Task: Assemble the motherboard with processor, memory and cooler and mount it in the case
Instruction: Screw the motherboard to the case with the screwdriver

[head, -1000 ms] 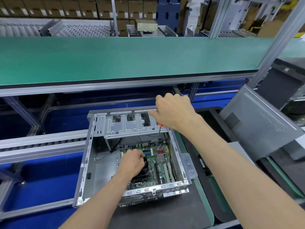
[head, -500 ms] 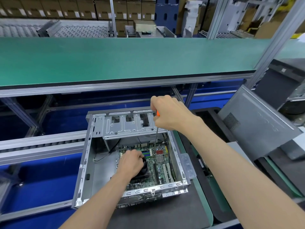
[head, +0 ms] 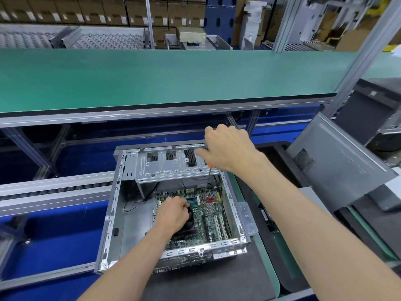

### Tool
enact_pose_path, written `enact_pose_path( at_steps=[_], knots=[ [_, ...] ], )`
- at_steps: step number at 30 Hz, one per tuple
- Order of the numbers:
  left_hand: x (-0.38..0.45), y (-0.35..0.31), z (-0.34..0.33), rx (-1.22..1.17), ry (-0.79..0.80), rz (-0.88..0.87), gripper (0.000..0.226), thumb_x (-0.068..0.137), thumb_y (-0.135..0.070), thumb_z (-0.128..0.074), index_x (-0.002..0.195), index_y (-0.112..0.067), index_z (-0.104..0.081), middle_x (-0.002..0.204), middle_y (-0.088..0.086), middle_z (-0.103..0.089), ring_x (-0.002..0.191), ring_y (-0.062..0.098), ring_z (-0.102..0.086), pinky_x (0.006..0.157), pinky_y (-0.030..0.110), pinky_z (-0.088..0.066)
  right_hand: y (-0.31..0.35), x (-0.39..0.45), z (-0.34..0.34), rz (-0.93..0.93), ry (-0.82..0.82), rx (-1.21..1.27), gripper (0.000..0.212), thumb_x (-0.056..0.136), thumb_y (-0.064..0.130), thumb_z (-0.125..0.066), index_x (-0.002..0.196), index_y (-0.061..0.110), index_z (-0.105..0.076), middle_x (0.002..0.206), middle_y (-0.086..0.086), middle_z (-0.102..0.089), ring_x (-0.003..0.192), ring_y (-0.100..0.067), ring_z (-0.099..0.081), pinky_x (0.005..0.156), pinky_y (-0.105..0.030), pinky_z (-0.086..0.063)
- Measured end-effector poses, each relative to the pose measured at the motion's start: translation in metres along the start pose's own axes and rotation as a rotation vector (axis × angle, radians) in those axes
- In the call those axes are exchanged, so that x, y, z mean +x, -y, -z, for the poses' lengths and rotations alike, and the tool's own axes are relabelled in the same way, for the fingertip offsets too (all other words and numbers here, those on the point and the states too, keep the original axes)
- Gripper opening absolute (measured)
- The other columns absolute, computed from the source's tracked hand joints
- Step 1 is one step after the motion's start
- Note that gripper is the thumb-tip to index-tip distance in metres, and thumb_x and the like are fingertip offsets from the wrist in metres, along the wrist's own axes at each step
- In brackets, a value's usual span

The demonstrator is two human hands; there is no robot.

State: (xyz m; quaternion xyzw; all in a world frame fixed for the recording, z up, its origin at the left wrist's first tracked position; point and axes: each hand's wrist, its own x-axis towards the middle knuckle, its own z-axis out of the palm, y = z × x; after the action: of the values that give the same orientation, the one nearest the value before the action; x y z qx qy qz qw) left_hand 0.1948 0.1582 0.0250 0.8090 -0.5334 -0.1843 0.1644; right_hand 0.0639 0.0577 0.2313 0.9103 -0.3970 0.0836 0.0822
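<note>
Orange screwdriver [head: 206, 183] gripped by R hand [head: 230, 148]; L hand [head: 173, 213] on cooler [head: 188, 224].

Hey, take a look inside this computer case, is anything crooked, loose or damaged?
Nothing stands out. The motherboard lies flat in the case. The left hand rests on the cooler; the right hand holds a screwdriver with its tip down at the board.

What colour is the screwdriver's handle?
Orange: a bit of the screwdriver handle peeks below the right hand, head view.
</note>
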Motion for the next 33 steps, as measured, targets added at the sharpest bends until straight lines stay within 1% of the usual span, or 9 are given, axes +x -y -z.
enact_pose_path(
  at_steps=[5, 11, 16, 18, 22, 26, 28, 30, 33],
  knots=[
    [-0.0004, -0.0006, 0.0003, 0.004, 0.007, -0.012, 0.035, 0.089, -0.010, -0.049, 0.103, -0.023, -0.077, 0.100, 0.000, -0.076, 0.086, 0.020, -0.064, 0.065, 0.027, -0.040, -0.0021, -0.0001, 0.0062, 0.058, 0.153, 0.282, 0.025, 0.080, 0.014, -0.060, 0.102, 0.015, -0.049, 0.090, -0.001, -0.049, 0.079, -0.026, -0.052, 0.060, -0.033, -0.036],
    [-0.0001, -0.0004, 0.0002, -0.007, 0.003, -0.006, 0.035, 0.088, -0.010, -0.049, 0.103, -0.022, -0.078, 0.098, 0.000, -0.076, 0.078, 0.018, -0.060, 0.063, 0.027, -0.039, 0.0031, 0.0001, 0.0041, 0.008, 0.027, 0.005, 0.034, 0.092, 0.046, -0.057, 0.089, 0.015, -0.044, 0.074, 0.001, -0.038, 0.070, -0.026, -0.044, 0.062, -0.037, -0.030],
    [-0.0005, -0.0007, 0.0013, -0.008, 0.001, -0.010, 0.033, 0.088, -0.009, -0.049, 0.101, -0.022, -0.077, 0.089, -0.003, -0.075, 0.069, 0.015, -0.057, 0.063, 0.026, -0.038, -0.0001, 0.0002, 0.0081, 0.067, 0.146, 0.269, 0.027, 0.077, 0.013, -0.059, 0.103, 0.017, -0.050, 0.093, 0.000, -0.051, 0.080, -0.026, -0.053, 0.055, -0.031, -0.030],
    [0.0002, -0.0003, 0.0011, -0.010, -0.002, -0.011, 0.033, 0.088, -0.010, -0.049, 0.100, -0.022, -0.077, 0.092, -0.003, -0.076, 0.073, 0.016, -0.059, 0.063, 0.026, -0.038, 0.0017, 0.0009, 0.0053, 0.045, 0.069, 0.139, 0.013, 0.088, 0.020, -0.057, 0.093, 0.014, -0.045, 0.078, 0.000, -0.043, 0.075, -0.028, -0.050, 0.053, -0.032, -0.026],
    [-0.0004, -0.0005, 0.0001, 0.000, -0.011, -0.013, 0.033, 0.088, -0.010, -0.050, 0.101, -0.022, -0.078, 0.096, -0.002, -0.076, 0.080, 0.018, -0.061, 0.064, 0.027, -0.038, 0.0006, 0.0022, 0.0013, -0.009, 0.014, -0.045, 0.040, 0.093, 0.055, -0.054, 0.080, 0.018, -0.043, 0.070, 0.003, -0.035, 0.061, -0.023, -0.039, 0.061, -0.036, -0.028],
    [0.0003, -0.0006, -0.0012, -0.003, -0.018, -0.014, 0.031, 0.088, -0.011, -0.051, 0.100, -0.023, -0.077, 0.099, -0.002, -0.076, 0.089, 0.020, -0.065, 0.065, 0.026, -0.037, -0.0045, 0.0013, 0.0066, 0.064, 0.138, 0.237, 0.030, 0.077, 0.024, -0.062, 0.105, 0.021, -0.051, 0.095, 0.002, -0.050, 0.077, -0.023, -0.050, 0.057, -0.030, -0.026],
    [0.0006, 0.0000, -0.0015, -0.002, -0.025, -0.012, 0.031, 0.088, -0.011, -0.051, 0.100, -0.023, -0.077, 0.099, -0.003, -0.076, 0.089, 0.020, -0.065, 0.065, 0.027, -0.037, -0.0045, 0.0014, 0.0064, 0.059, 0.132, 0.242, 0.022, 0.081, 0.017, -0.060, 0.101, 0.018, -0.051, 0.087, 0.001, -0.050, 0.078, -0.025, -0.053, 0.053, -0.029, -0.026],
    [0.0008, 0.0010, -0.0027, -0.004, -0.025, -0.011, 0.032, 0.088, -0.011, -0.051, 0.100, -0.023, -0.077, 0.098, -0.003, -0.076, 0.087, 0.019, -0.063, 0.065, 0.027, -0.038, -0.0022, 0.0011, 0.0046, 0.027, 0.071, 0.083, 0.014, 0.093, 0.026, -0.057, 0.092, 0.015, -0.048, 0.075, 0.002, -0.040, 0.074, -0.027, -0.050, 0.054, -0.031, -0.026],
    [0.0012, 0.0015, -0.0036, 0.001, -0.026, -0.018, 0.032, 0.088, -0.011, -0.050, 0.101, -0.023, -0.077, 0.096, -0.002, -0.076, 0.085, 0.019, -0.064, 0.067, 0.027, -0.039, -0.0030, 0.0007, 0.0033, 0.000, 0.022, -0.033, 0.033, 0.094, 0.047, -0.054, 0.085, 0.015, -0.048, 0.072, 0.001, -0.038, 0.064, -0.024, -0.042, 0.058, -0.034, -0.028]
  ],
)
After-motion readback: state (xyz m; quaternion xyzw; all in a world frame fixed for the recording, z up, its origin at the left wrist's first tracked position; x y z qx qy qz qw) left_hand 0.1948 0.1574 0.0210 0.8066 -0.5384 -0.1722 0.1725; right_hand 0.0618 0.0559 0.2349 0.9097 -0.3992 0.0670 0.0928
